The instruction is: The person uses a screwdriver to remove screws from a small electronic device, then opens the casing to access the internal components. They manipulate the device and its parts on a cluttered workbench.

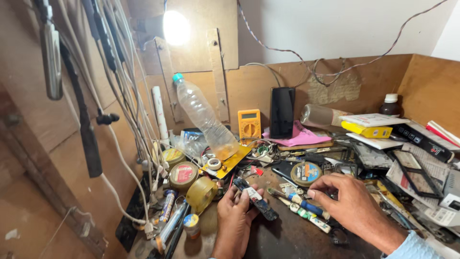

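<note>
My left hand (235, 218) holds a small dark circuit board (256, 199), long and narrow, with its fingers wrapped around the near end. My right hand (352, 204) rests palm down over the bench just right of it, fingertips touching the blue-handled screwdriver (299, 204) that lies among several small tools. A white and green tool (309, 218) lies beside it. Both hands are over the dark worn benchtop (287, 240).
A clear plastic bottle (203, 117) leans at the back, next to a yellow multimeter (249, 123) and a black phone (281, 112) standing upright. Round tins (183, 175), a tape roll (201, 193), a round solder tin (305, 172) and boxes (366, 129) crowd the bench. Cables (124, 81) hang at left.
</note>
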The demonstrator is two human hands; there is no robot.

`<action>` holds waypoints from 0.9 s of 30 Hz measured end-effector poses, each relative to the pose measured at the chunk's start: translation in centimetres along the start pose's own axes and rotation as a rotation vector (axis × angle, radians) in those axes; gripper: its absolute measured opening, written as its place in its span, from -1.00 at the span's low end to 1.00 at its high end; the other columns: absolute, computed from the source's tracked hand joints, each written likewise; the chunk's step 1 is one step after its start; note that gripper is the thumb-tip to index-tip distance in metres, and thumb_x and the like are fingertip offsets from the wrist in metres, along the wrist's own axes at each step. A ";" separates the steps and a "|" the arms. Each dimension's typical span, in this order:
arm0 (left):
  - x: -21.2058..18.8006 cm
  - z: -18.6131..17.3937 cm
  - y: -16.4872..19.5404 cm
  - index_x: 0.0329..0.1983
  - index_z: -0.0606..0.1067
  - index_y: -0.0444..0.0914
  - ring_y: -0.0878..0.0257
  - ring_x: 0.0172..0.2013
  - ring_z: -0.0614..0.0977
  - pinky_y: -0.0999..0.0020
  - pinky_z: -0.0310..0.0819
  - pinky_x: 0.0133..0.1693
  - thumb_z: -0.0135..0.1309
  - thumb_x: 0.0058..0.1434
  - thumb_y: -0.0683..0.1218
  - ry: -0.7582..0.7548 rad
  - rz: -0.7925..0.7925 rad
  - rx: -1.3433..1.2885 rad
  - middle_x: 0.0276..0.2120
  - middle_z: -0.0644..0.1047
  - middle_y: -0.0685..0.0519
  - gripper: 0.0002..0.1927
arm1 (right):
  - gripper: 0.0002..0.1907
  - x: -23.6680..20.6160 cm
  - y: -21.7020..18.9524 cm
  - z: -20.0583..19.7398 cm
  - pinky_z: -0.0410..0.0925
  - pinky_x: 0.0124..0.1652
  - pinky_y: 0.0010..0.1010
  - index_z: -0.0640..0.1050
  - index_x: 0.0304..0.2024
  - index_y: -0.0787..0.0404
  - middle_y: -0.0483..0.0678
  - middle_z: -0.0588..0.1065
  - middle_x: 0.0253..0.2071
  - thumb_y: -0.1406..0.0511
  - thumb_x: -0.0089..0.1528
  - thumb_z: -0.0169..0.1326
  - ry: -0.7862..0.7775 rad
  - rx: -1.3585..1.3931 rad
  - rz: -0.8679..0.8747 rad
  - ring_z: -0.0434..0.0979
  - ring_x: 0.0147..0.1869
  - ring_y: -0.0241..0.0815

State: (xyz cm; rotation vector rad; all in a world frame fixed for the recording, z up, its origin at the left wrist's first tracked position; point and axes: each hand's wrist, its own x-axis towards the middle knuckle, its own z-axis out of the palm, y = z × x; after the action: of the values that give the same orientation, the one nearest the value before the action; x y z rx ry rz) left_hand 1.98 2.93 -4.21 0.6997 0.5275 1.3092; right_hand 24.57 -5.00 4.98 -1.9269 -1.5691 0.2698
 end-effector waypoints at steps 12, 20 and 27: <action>1.7 -2.0 -1.9 0.19 0.32 -0.42 -0.07 -0.02 0.70 -0.05 0.69 -0.05 -0.04 0.30 -0.18 0.054 -0.036 0.004 0.01 0.60 -0.25 -0.60 | -0.17 6.5 4.0 3.1 0.18 0.20 0.15 0.51 0.16 0.38 0.39 0.40 0.19 0.03 0.00 0.46 0.140 -0.299 -0.494 0.30 0.35 0.52; 2.2 -2.7 -2.5 0.24 0.31 -0.40 -0.08 -0.02 0.69 -0.10 0.69 -0.06 0.01 0.26 -0.19 0.057 -0.045 -0.009 0.04 0.57 -0.28 -0.52 | -0.30 7.0 2.9 2.8 0.30 0.24 -0.16 0.57 0.13 0.15 0.07 0.56 0.04 0.11 -0.06 0.35 0.006 -0.122 -0.256 0.46 0.20 0.07; 2.3 -2.9 -2.9 0.27 0.29 -0.37 -0.08 -0.03 0.70 -0.12 0.71 -0.07 0.02 0.25 -0.18 0.073 -0.065 -0.022 0.03 0.58 -0.29 -0.49 | -0.25 7.9 2.2 1.6 0.28 0.21 -0.16 0.57 0.09 0.24 0.11 0.53 0.06 0.01 -0.07 0.40 0.018 -0.200 -0.313 0.45 0.21 0.09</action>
State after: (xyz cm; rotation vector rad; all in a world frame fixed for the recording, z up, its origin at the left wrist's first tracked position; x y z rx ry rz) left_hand 2.42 5.37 -8.21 0.6131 0.5892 1.2814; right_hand 27.67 2.69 4.24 -1.7856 -1.9154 -0.0383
